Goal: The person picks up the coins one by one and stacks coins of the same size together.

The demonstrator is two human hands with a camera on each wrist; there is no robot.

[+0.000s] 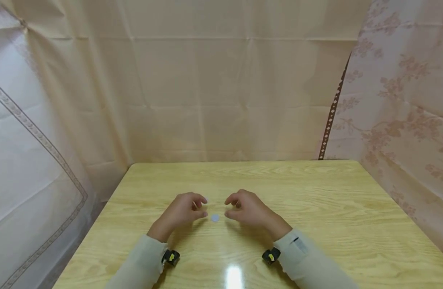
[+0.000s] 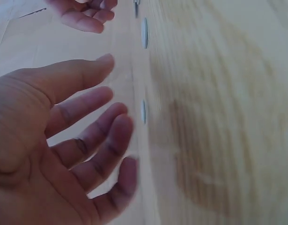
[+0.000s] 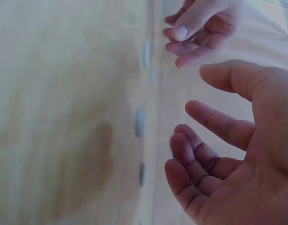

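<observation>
A small pale round disc [image 1: 215, 218] lies flat on the wooden table, between my two hands. Part of another pale disc [image 1: 206, 199] shows by the fingertips of my left hand [image 1: 187, 208]. That hand hovers over the tabletop with loosely bent fingers and holds nothing. Facing it, my right hand [image 1: 247, 208] is also raised, thumb and fingers apart, with nothing between them. Two thin discs [image 2: 144, 33] appear edge-on beyond the left fingers in the left wrist view. Several discs [image 3: 140, 122] stand out, slightly blurred, in the right wrist view; their exact kind cannot be told.
The light wood-grain table [image 1: 308, 192] reaches back to a beige curtain [image 1: 221, 100]. Patterned cloth [image 1: 405, 100] hangs on the right, and pale cloth [image 1: 29, 160] on the left. Each sleeved wrist carries a small black device [image 1: 171, 257]. Light glares off the table's near part.
</observation>
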